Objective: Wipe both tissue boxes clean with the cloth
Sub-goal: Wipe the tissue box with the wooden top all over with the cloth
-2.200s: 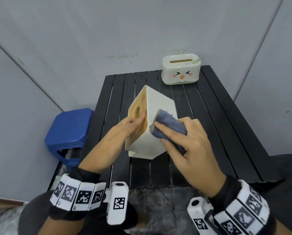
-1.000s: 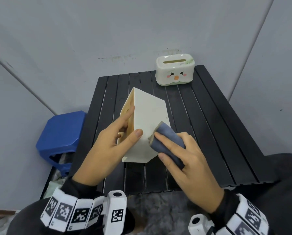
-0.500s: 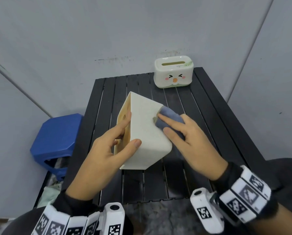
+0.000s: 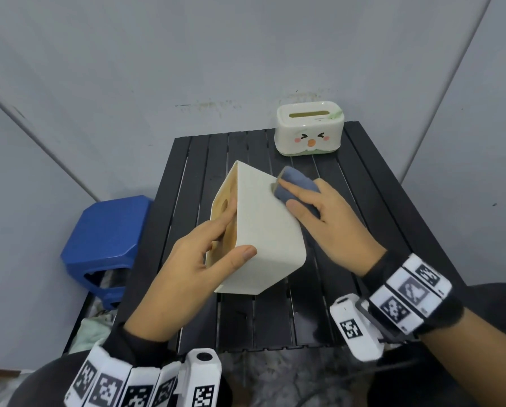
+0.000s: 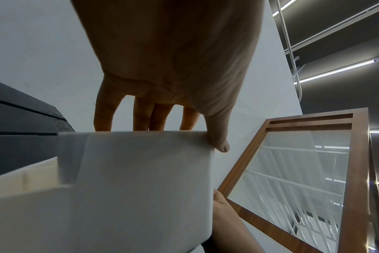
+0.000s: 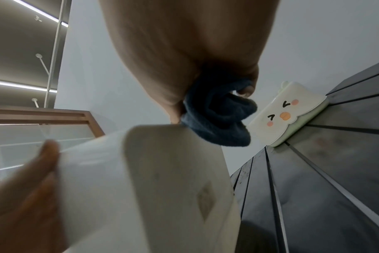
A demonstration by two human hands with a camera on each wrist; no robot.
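Note:
A plain cream tissue box (image 4: 263, 230) (image 5: 141, 188) (image 6: 162, 179) is held tilted on its edge above the black slatted table (image 4: 363, 230). My left hand (image 4: 199, 259) (image 5: 173, 85) grips its near left end, thumb on the side panel and fingers on the wooden lid. A folded blue-grey cloth (image 4: 295, 188) (image 6: 218, 116) lies against the box's far right corner, gripped and pressed there by my right hand (image 4: 325, 218) (image 6: 184, 59). A second tissue box (image 4: 309, 132) (image 6: 288, 113) with a cartoon face stands upright at the table's far edge.
A blue plastic stool (image 4: 105, 239) stands left of the table. Grey walls (image 4: 187, 69) close in behind and on both sides. A wooden-framed glass panel (image 5: 303, 179) shows in the left wrist view.
My right hand slid the cloth along the box's side panel from its near end up to the far corner. My left thumb shifted onto that side panel and the box tilted.

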